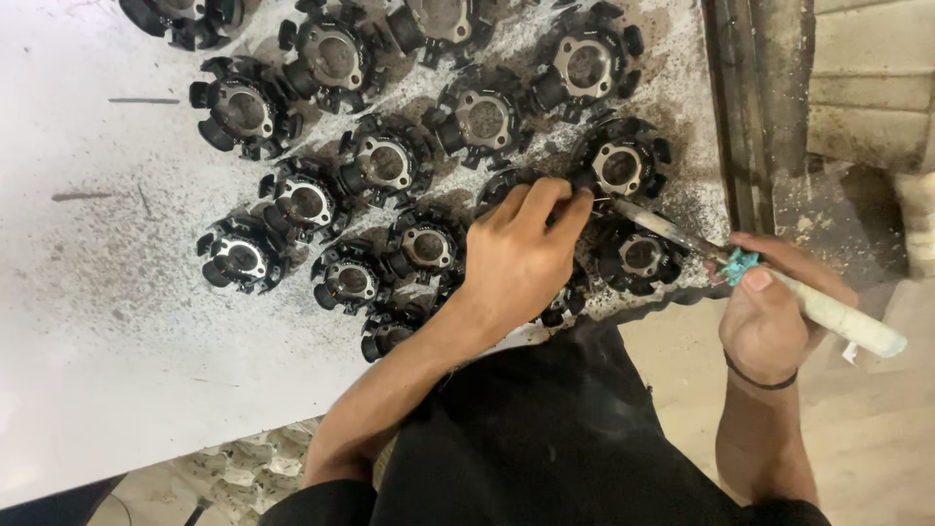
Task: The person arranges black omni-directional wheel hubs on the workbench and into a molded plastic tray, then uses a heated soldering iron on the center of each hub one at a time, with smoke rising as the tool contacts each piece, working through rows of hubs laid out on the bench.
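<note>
1. The right hand [774, 317] is closed around a long tool [750, 268], its fingers wrapped over the pale handle and the thumb laid on top beside a small teal collar.
2. The tool's long axis runs on a slant from lower right to upper left. The handle end sticks out past the hand to the lower right, off the edge of the desk [97, 321]; the narrow metal blade points up and left, toward the left hand [521, 258].
3. The blade tip sits just beside the left fingertips, at the spot where they meet a black part [506, 185].
4. The left hand lies palm down over that part, fingers pressed close together and curled over it, so most of it is hidden. Whether they pinch it or only steady it, I cannot tell.
5. Round black parts with pale metal centres and stubby lugs around the rim stand in slanted rows across the white desk. One [621, 166] is just above the blade, another [640, 256] just below it.
6. Dark grit is scattered thickly over the desk around the parts, thinning out to the left.
7. A dark band circles the right wrist, and the person's dark clothing fills the lower middle of the view.
</note>
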Demonstrator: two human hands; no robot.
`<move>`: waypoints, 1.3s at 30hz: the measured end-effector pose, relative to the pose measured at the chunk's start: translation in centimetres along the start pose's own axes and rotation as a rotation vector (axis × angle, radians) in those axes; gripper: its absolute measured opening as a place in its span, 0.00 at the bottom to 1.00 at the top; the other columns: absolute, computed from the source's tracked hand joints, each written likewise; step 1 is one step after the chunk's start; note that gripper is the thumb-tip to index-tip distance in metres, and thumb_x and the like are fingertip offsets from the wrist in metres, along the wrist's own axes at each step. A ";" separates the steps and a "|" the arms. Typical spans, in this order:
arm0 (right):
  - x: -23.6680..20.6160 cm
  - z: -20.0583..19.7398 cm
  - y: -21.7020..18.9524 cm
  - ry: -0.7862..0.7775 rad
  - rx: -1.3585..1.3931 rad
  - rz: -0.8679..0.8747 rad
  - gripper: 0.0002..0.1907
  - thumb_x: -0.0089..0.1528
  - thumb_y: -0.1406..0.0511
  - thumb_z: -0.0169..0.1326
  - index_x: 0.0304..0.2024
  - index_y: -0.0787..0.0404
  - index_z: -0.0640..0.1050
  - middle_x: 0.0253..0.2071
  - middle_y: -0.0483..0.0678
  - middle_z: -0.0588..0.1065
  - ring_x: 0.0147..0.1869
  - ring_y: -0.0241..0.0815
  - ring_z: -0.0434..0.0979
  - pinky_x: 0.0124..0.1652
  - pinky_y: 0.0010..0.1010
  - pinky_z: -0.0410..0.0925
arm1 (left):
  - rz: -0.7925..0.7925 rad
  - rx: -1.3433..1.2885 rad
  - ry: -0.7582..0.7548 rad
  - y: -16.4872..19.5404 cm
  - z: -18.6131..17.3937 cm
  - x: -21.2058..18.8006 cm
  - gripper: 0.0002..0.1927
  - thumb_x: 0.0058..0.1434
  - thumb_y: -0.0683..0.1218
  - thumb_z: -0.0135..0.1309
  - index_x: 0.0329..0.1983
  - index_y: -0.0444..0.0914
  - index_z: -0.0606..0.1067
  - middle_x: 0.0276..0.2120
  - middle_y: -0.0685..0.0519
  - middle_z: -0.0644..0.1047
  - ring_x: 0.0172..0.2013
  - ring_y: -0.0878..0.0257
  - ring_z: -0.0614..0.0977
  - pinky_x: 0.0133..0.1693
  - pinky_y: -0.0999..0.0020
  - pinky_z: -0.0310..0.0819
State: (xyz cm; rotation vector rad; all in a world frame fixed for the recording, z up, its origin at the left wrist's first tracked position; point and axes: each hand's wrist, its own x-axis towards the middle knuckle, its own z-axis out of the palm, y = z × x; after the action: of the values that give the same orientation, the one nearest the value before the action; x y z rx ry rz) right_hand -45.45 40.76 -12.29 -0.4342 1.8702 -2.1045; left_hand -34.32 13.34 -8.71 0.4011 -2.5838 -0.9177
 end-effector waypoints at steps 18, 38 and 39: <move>6.0 5.5 -9.0 -0.249 -0.591 -0.043 0.13 0.71 0.65 0.61 0.48 0.73 0.81 0.37 0.57 0.78 0.33 0.42 0.79 0.34 0.26 0.72 | -0.042 -0.133 -0.126 1.5 -3.2 1.9 0.14 0.57 0.34 0.56 0.47 0.36 0.76 0.35 0.48 0.75 0.32 0.52 0.82 0.29 0.60 0.78; 9.4 8.7 -2.5 -0.088 -0.116 -0.006 0.14 0.71 0.67 0.60 0.51 0.74 0.78 0.45 0.61 0.78 0.39 0.49 0.81 0.42 0.34 0.76 | -0.033 0.083 0.130 -5.2 -0.2 4.9 0.16 0.54 0.35 0.57 0.46 0.39 0.79 0.41 0.53 0.73 0.39 0.56 0.81 0.32 0.63 0.80; 9.5 9.0 -2.9 -0.104 -0.146 -0.012 0.14 0.71 0.66 0.60 0.50 0.74 0.78 0.45 0.61 0.79 0.39 0.48 0.81 0.42 0.34 0.76 | -0.037 0.071 0.120 -5.2 0.1 5.0 0.15 0.54 0.35 0.57 0.46 0.39 0.80 0.41 0.53 0.73 0.39 0.57 0.81 0.31 0.64 0.80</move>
State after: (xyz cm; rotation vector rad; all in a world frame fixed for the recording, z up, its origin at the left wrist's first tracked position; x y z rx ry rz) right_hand -50.53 29.07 -8.10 -0.5778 1.9721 -1.9213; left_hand -38.11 7.56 -10.96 0.5095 -2.5125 -0.7904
